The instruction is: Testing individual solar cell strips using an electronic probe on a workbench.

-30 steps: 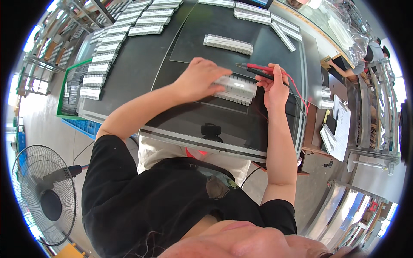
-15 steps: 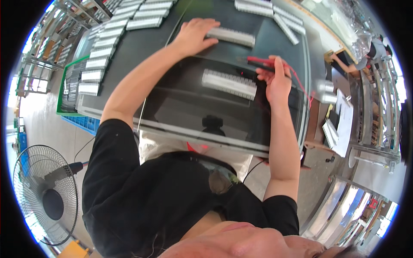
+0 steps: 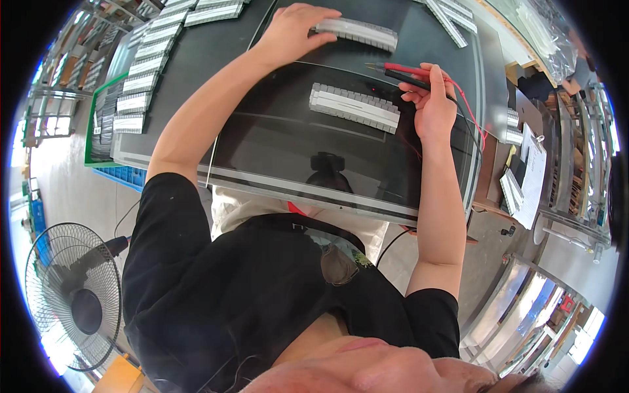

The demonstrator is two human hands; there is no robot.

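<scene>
My left hand [image 3: 293, 33] has its fingers and thumb around the left end of a long grey-and-white ridged strip [image 3: 360, 34], which lies on the dark glossy tabletop [image 3: 262, 147]. In my right hand [image 3: 434, 108] are a red test probe [image 3: 407, 69] and a black test probe [image 3: 405, 78], held together like a pair of chopsticks with their tips pointing left. The tips are above the tabletop, between the held strip and a second ridged strip [image 3: 354, 108]. That second strip lies nearer to me, untouched.
Several similar strips [image 3: 145, 84] line the table's left side, beside a green crate [image 3: 92, 134]. More strips [image 3: 449, 23] lie at the far right. Red and black leads [image 3: 466, 108] trail from the probes. A clipboard with paper [image 3: 532, 173] is at right; a fan [image 3: 75, 298] stands at left.
The held strip and my left hand appear slightly higher in view, as does nearly everything on the table. My right hand has shifted slightly up and right with the probes.
</scene>
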